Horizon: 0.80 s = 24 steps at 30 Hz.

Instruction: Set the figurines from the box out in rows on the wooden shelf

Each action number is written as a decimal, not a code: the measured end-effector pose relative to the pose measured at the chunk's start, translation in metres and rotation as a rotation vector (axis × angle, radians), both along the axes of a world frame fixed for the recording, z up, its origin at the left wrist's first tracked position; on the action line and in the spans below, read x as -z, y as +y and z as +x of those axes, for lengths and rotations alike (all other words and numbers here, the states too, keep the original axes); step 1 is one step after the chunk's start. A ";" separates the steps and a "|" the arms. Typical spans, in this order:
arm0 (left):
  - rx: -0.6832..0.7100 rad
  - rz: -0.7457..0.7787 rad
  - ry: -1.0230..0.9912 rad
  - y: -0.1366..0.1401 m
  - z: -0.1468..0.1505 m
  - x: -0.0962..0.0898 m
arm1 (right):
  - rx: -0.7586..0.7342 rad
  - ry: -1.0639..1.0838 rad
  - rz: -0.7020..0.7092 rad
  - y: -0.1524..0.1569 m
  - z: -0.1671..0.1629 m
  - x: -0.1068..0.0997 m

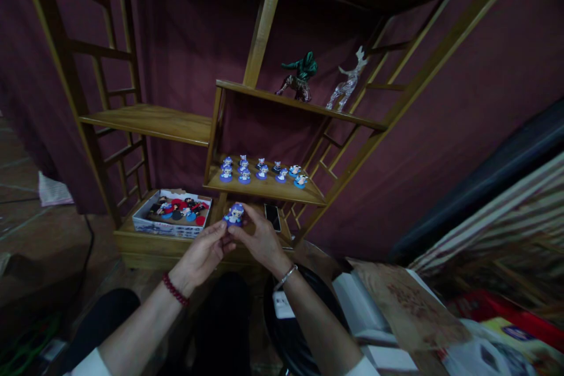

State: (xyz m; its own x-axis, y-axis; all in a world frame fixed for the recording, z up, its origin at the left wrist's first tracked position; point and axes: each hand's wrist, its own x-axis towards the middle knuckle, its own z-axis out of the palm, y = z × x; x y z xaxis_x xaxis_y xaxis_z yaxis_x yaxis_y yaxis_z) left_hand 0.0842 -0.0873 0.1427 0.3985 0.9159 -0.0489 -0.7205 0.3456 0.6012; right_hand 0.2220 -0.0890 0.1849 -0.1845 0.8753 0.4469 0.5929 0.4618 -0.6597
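Note:
A small purple-haired figurine (234, 215) is held upright between both hands in front of the shelf unit. My left hand (210, 247) grips its base from the left with closed fingers. On the other side, my right hand (261, 236) pinches the figurine from the right. Beyond the hands, similar purple figurines (244, 175) stand in rows on a middle shelf (282, 191), along with pinkish ones on blue bases (300, 181). To the left, an open cardboard box (171, 228) contains several jumbled figurines with red, blue and black parts.
A green statue (301, 75) and a clear deer-like statue (347, 82) stand on the upper shelf. A dark phone (272, 217) lies on the bottom shelf. Below my right forearm is a black stool (304, 335) with a white device (283, 304). Boxes and bags (396, 305) crowd the right side.

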 end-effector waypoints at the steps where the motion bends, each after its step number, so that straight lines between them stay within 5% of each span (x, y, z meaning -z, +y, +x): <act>1: 0.004 0.004 0.004 0.001 0.001 0.001 | 0.004 -0.007 -0.002 0.000 0.001 0.000; 24: 0.048 0.087 0.143 0.015 0.028 -0.007 | -0.023 0.264 -0.103 0.017 0.031 0.018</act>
